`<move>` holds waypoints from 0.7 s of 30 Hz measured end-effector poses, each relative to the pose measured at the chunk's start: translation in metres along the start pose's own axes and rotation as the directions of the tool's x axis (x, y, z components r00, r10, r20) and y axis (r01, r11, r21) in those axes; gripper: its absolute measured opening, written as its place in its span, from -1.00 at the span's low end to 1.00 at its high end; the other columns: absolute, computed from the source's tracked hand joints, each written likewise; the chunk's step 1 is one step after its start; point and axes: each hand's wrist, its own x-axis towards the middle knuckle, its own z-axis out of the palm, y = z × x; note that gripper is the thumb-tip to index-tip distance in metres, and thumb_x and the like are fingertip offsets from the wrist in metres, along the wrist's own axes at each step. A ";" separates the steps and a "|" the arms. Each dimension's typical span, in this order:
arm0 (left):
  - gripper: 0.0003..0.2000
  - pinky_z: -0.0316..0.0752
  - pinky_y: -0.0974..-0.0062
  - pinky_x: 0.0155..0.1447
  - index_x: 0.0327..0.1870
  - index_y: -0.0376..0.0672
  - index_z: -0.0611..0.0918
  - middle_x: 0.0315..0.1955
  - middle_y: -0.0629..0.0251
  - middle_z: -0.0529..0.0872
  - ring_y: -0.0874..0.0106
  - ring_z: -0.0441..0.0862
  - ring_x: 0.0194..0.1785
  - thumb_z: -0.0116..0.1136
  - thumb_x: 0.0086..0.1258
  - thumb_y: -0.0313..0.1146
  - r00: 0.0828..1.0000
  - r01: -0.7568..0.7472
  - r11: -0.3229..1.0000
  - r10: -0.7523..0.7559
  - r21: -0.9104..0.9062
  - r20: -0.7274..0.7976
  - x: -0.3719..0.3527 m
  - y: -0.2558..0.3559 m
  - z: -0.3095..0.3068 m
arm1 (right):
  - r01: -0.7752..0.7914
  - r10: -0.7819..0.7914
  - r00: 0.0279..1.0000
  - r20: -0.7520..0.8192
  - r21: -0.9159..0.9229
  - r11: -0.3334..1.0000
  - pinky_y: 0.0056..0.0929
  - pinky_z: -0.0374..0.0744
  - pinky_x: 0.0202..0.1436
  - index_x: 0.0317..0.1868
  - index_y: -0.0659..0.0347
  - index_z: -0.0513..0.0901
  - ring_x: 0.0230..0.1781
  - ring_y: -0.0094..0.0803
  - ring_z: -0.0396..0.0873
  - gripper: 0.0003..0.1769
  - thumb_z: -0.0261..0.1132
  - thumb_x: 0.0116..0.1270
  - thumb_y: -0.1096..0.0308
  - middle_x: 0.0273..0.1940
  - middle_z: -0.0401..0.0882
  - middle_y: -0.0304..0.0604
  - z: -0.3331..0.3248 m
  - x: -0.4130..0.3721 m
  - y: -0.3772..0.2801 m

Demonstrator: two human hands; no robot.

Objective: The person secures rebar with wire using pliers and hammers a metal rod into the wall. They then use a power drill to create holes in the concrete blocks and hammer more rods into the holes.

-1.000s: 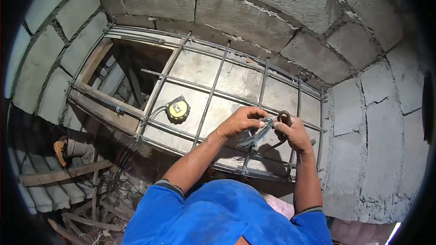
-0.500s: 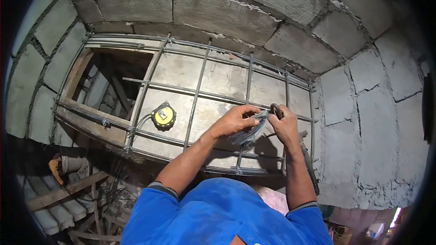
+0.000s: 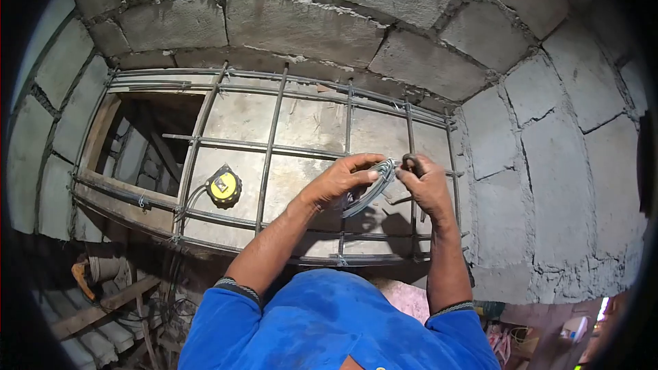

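My left hand (image 3: pixel 348 179) is closed around a looped bundle of thin grey tie wire (image 3: pixel 373 195), its thumb lying over the top of the loops. Just to the right, my right hand (image 3: pixel 426 185) grips dark metal pincers (image 3: pixel 411 162), whose rounded head sticks up above the fingers. The thumb and fingertips of that hand come right up to the edge of the wire bundle. Both hands are over the grid of steel rebar (image 3: pixel 269 157), near its right part. A yellow and black tape measure (image 3: pixel 224 186) lies on the panel left of my left hand.
Beneath the rebar is a flat pale panel (image 3: pixel 233 120), with a wood-framed opening (image 3: pixel 194 113) at its left. Concrete block walls (image 3: pixel 301 27) rise behind and at both sides. Lower left, an orange-handled tool (image 3: pixel 83 279) hangs near timber planks (image 3: pixel 106 307).
The view has shifted, so the rebar and tape measure appear further left and lower. The wire bundle now shows as a tidier loop, turned more upright between my hands.
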 end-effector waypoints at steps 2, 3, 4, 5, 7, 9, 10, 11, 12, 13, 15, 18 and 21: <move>-0.54 0.45 0.68 -0.14 0.28 -0.19 0.61 -0.17 0.50 0.67 0.67 0.54 -0.23 0.34 0.44 -0.18 0.998 -0.052 0.991 0.050 0.123 0.023 0.007 0.001 0.015 | 0.104 -0.104 0.995 0.001 -0.098 0.990 -0.46 0.54 -0.24 -0.18 0.39 0.65 -0.36 -0.56 0.52 -0.79 0.36 0.32 0.37 -0.39 0.61 -0.22 -0.001 -0.002 0.007; -0.56 0.44 0.68 -0.15 0.27 -0.19 0.61 -0.21 0.52 0.66 0.68 0.53 -0.24 0.33 0.46 -0.19 1.000 -0.024 0.993 0.023 0.118 0.011 0.011 -0.002 0.017 | 0.072 -0.075 0.997 -0.026 -0.095 0.993 -0.45 0.54 -0.25 -0.17 0.38 0.65 -0.36 -0.55 0.53 -0.79 0.36 0.32 0.37 -0.40 0.61 -0.21 -0.001 -0.005 0.006; -0.58 0.43 0.69 -0.15 0.27 -0.18 0.62 -0.24 0.54 0.64 0.69 0.51 -0.26 0.32 0.47 -0.20 1.000 0.005 0.994 -0.005 0.112 -0.004 0.014 -0.007 0.019 | 0.040 -0.045 0.998 -0.050 -0.091 0.995 -0.43 0.54 -0.25 -0.17 0.38 0.66 -0.37 -0.53 0.53 -0.79 0.35 0.31 0.37 -0.40 0.61 -0.20 -0.002 -0.006 0.006; -0.58 0.43 0.69 -0.15 0.27 -0.18 0.62 -0.24 0.54 0.64 0.69 0.51 -0.26 0.32 0.47 -0.20 1.000 0.005 0.994 -0.004 0.112 -0.003 0.018 -0.012 0.020 | 0.048 -0.056 0.991 -0.124 -0.067 0.997 -0.42 0.55 -0.27 -0.18 0.38 0.65 -0.40 -0.50 0.53 -0.79 0.34 0.29 0.37 -0.43 0.60 -0.16 -0.003 -0.007 0.006; -0.64 0.44 0.70 -0.20 0.23 -0.20 0.63 -0.31 0.56 0.61 0.71 0.51 -0.28 0.27 0.52 -0.23 0.998 -0.022 0.984 0.030 0.176 -0.046 0.021 -0.016 0.024 | 0.070 -0.085 0.980 -0.178 -0.090 0.994 -0.42 0.54 -0.29 -0.19 0.39 0.64 -0.41 -0.51 0.52 -0.80 0.34 0.29 0.39 -0.44 0.60 -0.15 -0.007 -0.005 0.006; -0.66 0.45 0.70 -0.23 0.22 -0.21 0.63 -0.33 0.56 0.60 0.71 0.51 -0.30 0.24 0.54 -0.24 0.999 -0.032 0.982 0.040 0.186 -0.037 0.021 -0.012 0.031 | 0.100 -0.138 0.949 -0.283 -0.143 0.985 -0.43 0.53 -0.31 -0.22 0.40 0.63 -0.44 -0.52 0.50 -0.82 0.33 0.29 0.42 -0.46 0.59 -0.13 -0.013 -0.005 0.006; -0.68 0.46 0.69 -0.26 0.20 -0.22 0.63 -0.35 0.56 0.59 0.71 0.51 -0.32 0.22 0.56 -0.26 0.998 -0.048 0.981 0.055 0.189 -0.033 0.020 -0.009 0.037 | 0.093 -0.131 0.949 -0.286 -0.143 0.985 -0.43 0.53 -0.31 -0.22 0.40 0.63 -0.44 -0.52 0.50 -0.82 0.33 0.29 0.42 -0.46 0.59 -0.13 -0.017 -0.005 0.005; -0.69 0.47 0.68 -0.33 0.19 -0.23 0.63 -0.38 0.54 0.58 0.71 0.50 -0.38 0.21 0.57 -0.25 0.997 -0.060 0.966 0.071 0.253 -0.034 0.020 -0.006 0.038 | 0.120 -0.155 0.911 -0.382 -0.114 0.986 -0.43 0.52 -0.32 -0.22 0.39 0.62 -0.44 -0.52 0.49 -0.82 0.33 0.29 0.42 -0.46 0.59 -0.15 -0.021 -0.003 0.002; -0.69 0.47 0.68 -0.33 0.19 -0.23 0.63 -0.38 0.54 0.58 0.71 0.50 -0.38 0.21 0.57 -0.25 0.997 -0.061 0.966 0.071 0.251 -0.030 0.021 -0.007 0.036 | 0.154 -0.177 0.862 -0.474 -0.088 0.984 -0.44 0.51 -0.34 -0.23 0.39 0.61 -0.45 -0.53 0.48 -0.83 0.33 0.29 0.42 -0.46 0.58 -0.18 -0.026 0.000 -0.002; -0.69 0.46 0.67 -0.33 0.18 -0.23 0.64 -0.40 0.54 0.58 0.70 0.49 -0.40 0.20 0.57 -0.24 0.998 -0.032 0.957 0.044 0.287 -0.034 0.023 -0.009 0.033 | 0.152 -0.183 0.812 -0.555 -0.101 0.983 -0.46 0.47 -0.36 -0.24 0.36 0.60 -0.47 -0.54 0.43 -0.83 0.32 0.36 0.39 -0.45 0.56 -0.25 -0.029 0.001 -0.009; -0.70 0.44 0.61 -0.35 0.15 -0.20 0.67 -0.43 0.52 0.59 0.68 0.50 -0.43 0.20 0.56 -0.23 0.997 0.047 0.856 -0.005 0.515 -0.082 0.020 -0.009 0.027 | 0.170 -0.037 0.731 -0.681 0.128 0.977 -0.54 0.39 -0.46 -0.25 0.28 0.60 -0.51 -0.61 0.40 -0.85 0.29 0.45 0.36 -0.43 0.53 -0.34 -0.060 0.015 0.001; -0.71 0.44 0.55 -0.36 0.10 -0.22 0.69 -0.43 0.48 0.62 0.63 0.52 -0.43 0.19 0.54 -0.22 0.970 0.152 0.863 -0.039 0.481 -0.238 0.022 -0.053 0.016 | 0.385 -0.112 0.624 -0.774 0.179 0.905 -0.69 0.24 -0.61 -0.23 0.19 0.61 -0.59 -0.73 0.35 -0.88 0.27 0.49 0.35 -0.46 0.47 -0.40 -0.114 0.011 -0.038; -0.67 0.54 0.35 -0.15 0.01 -0.28 0.70 -0.34 0.22 0.74 0.42 0.63 -0.28 0.19 0.52 -0.15 0.966 0.093 0.783 0.078 0.615 -0.245 0.054 -0.098 0.009 | 0.302 -0.274 0.742 -0.611 -0.060 0.951 -0.59 0.36 -0.50 -0.18 0.25 0.63 -0.52 -0.66 0.38 -0.87 0.30 0.44 0.35 -0.47 0.48 -0.39 -0.126 -0.002 -0.062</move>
